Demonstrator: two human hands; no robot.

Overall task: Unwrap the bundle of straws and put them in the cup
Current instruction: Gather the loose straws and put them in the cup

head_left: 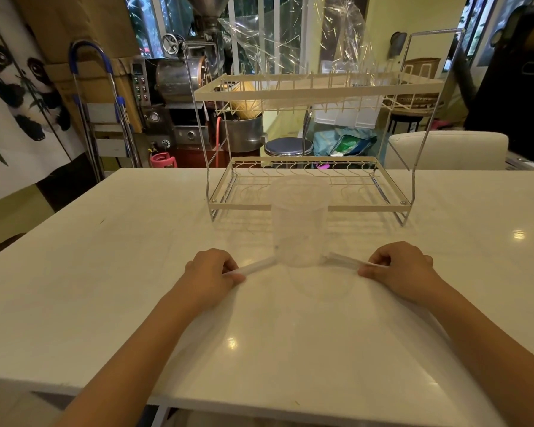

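White table [105, 272], frame centre: clear cup [299, 223] before wire rack [309, 183]. Left hand [210, 272] pinches one straw [256, 268], right hand [401, 268] pinches another straw [346, 260].

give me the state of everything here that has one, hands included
left hand: fingers curled round one end of the straw bundle
right hand: pinches the other end
straw bundle: held low over the table behind the cup, wrapper seems still on
cup: upright, clear, no straws inside
dish rack: standing on the table, lower tier bare
table: white, glossy
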